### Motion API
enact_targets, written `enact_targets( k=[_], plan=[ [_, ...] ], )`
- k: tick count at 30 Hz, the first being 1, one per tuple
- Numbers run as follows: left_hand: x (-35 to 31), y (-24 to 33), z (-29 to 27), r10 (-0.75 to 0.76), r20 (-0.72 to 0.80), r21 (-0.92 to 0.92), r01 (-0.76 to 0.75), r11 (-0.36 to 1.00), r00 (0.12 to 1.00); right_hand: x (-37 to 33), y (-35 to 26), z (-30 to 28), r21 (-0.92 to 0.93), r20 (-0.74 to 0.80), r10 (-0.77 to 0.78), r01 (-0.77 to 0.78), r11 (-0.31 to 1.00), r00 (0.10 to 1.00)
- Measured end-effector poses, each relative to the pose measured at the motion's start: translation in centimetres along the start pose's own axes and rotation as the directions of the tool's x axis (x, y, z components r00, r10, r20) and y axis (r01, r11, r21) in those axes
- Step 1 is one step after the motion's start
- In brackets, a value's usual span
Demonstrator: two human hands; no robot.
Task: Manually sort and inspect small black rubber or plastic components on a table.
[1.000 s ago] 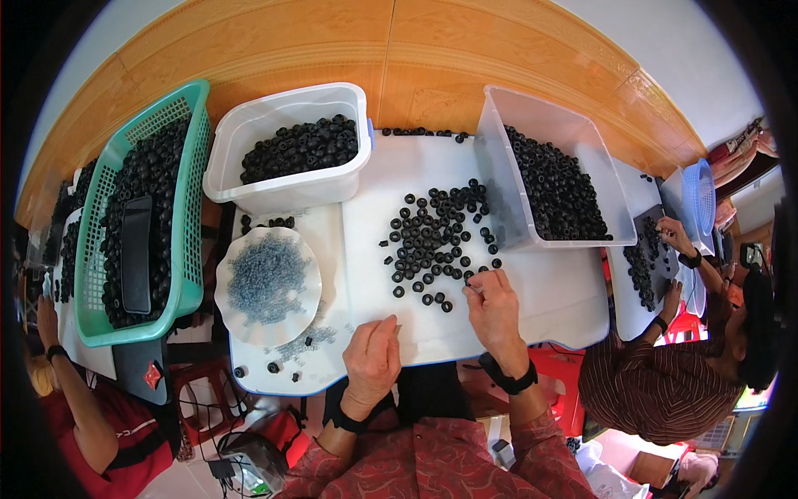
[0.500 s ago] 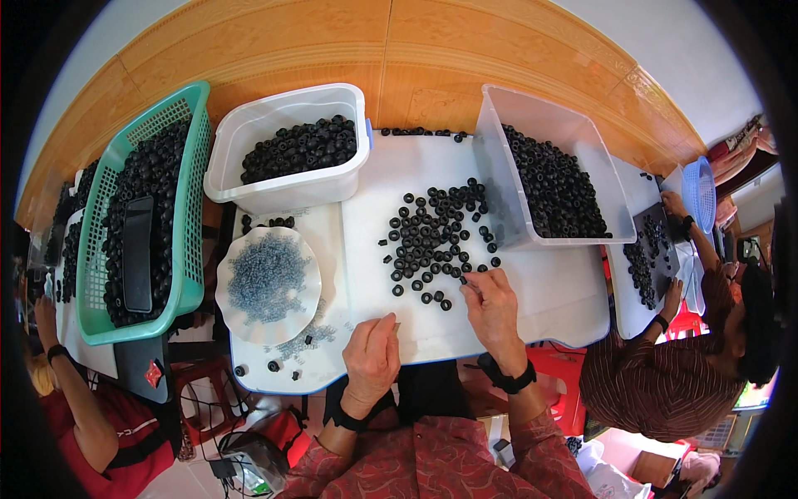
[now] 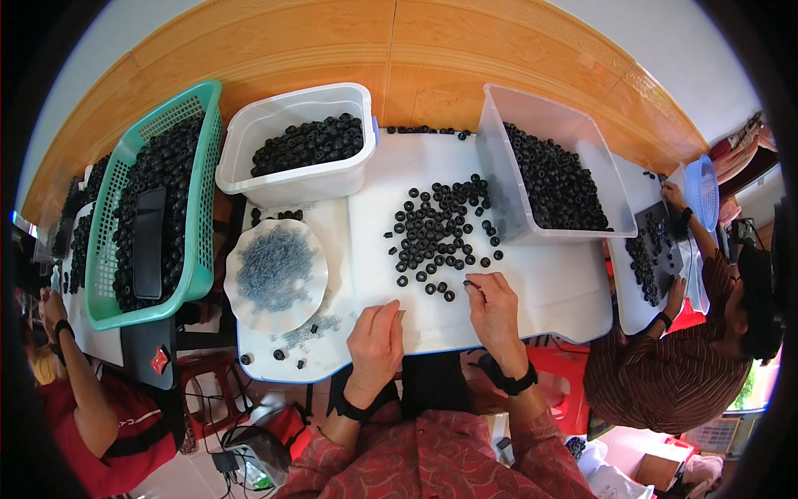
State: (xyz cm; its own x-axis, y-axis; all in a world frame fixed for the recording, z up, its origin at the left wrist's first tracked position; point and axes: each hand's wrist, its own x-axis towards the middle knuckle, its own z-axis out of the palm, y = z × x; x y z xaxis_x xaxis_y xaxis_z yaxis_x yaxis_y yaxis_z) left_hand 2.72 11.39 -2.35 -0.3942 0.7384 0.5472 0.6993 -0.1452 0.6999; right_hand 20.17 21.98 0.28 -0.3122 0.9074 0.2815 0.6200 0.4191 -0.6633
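My right hand [image 3: 497,318] is closed in a pinch on a small black ring-shaped piece [image 3: 470,284], just off the near right edge of a loose pile of similar black rings [image 3: 436,224] on the white table. My left hand [image 3: 374,345] sits at the table's front edge with thumb and fingers pressed together. Something tiny may be at its fingertips, too small to name. Left of it stands a scalloped white plate [image 3: 278,325] heaped with small translucent blue-grey pieces [image 3: 274,266]; more of them lie scattered beside it.
A white tub [image 3: 291,190] and a clear plastic bin [image 3: 503,195], both holding black rings, stand at the back. At left, a green basket [image 3: 198,274] of black pieces has a dark flat rectangular object [image 3: 150,241] on top. People work at tables on either side.
My right hand has drawn slightly back from the pile with the black ring in its fingertips. My left hand stays pinched near the table edge. The whole view has shifted a little.
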Motion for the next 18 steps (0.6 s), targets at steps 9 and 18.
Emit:
enact_targets(
  k=[9, 18],
  plan=[
    [0.8, 1.7, 0.8, -0.096, 0.125, 0.034, 0.093, 0.995, 0.988, -3.3, -3.0, -1.5, 0.501, 0.156, 0.224, -0.272, 0.822, 0.962],
    [2.0, 1.7, 3.4, -0.026, 0.155, 0.056, 0.018, 0.998, 0.988, -3.7, -13.0, -10.3, 0.954, -0.160, -0.032, 0.163, 0.252, 0.987]
  ],
)
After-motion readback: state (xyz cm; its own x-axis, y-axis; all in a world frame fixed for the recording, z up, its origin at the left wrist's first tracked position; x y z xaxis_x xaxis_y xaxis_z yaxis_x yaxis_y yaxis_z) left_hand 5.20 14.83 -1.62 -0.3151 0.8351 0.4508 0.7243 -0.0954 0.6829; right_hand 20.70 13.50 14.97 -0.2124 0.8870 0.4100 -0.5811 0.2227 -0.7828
